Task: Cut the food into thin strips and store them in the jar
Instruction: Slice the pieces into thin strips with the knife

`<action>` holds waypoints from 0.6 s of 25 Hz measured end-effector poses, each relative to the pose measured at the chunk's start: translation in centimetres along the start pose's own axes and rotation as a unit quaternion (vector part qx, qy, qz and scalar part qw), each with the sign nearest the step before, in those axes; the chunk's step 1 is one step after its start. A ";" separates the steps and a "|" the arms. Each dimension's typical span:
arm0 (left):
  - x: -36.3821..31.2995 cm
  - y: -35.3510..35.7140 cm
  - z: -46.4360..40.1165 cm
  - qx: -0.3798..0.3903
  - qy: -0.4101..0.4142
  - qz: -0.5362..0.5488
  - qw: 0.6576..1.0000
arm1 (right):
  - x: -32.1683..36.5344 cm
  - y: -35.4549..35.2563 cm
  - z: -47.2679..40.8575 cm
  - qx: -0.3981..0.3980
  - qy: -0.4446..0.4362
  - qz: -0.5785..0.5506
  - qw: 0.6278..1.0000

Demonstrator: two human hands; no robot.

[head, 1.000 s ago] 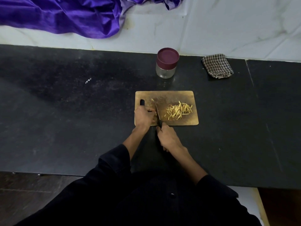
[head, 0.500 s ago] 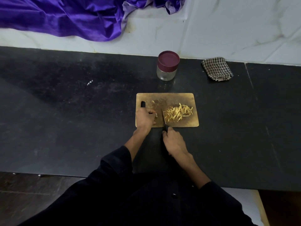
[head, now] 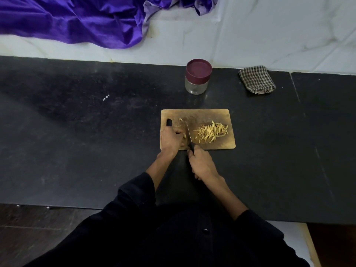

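Note:
A wooden cutting board [head: 208,113] lies on the black counter. On its right half sits a pile of thin yellow strips [head: 211,132]. My left hand [head: 171,140] presses a small piece of the food [head: 184,135] down on the board's left part. My right hand [head: 201,163] grips the black handle of a knife [head: 188,132], whose blade stands just right of my left fingers. A few loose bits [head: 180,119] lie above the hand. Behind the board stands a clear glass jar [head: 196,77] with its maroon lid on.
A folded checked cloth [head: 257,79] lies at the back right of the black counter [head: 77,132]. Purple satin fabric [head: 77,18] drapes over the white ledge at the back left. The counter's front edge runs just in front of my body.
The knife blade swung right toward the pile half a second ago and is back beside my left fingers. My left hand stays pressed on the food.

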State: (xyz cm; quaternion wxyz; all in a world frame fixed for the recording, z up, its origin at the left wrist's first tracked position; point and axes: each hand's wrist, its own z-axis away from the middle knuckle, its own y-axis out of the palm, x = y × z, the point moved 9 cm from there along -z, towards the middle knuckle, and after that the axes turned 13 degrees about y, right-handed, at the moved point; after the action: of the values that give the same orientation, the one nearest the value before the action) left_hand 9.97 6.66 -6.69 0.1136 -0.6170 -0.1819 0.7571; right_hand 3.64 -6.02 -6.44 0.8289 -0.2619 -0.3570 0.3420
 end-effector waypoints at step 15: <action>0.2 0.2 -0.2 -0.011 -0.002 -0.012 1.000 | -0.1 0.9 -0.7 0.014 0.003 0.067 0.998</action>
State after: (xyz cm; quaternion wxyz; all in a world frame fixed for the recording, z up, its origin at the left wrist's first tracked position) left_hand 10.14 6.63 -7.02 0.1156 -0.6147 -0.1981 0.7546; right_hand 3.75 -5.66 -7.52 0.8085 -0.2744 -0.3315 0.4013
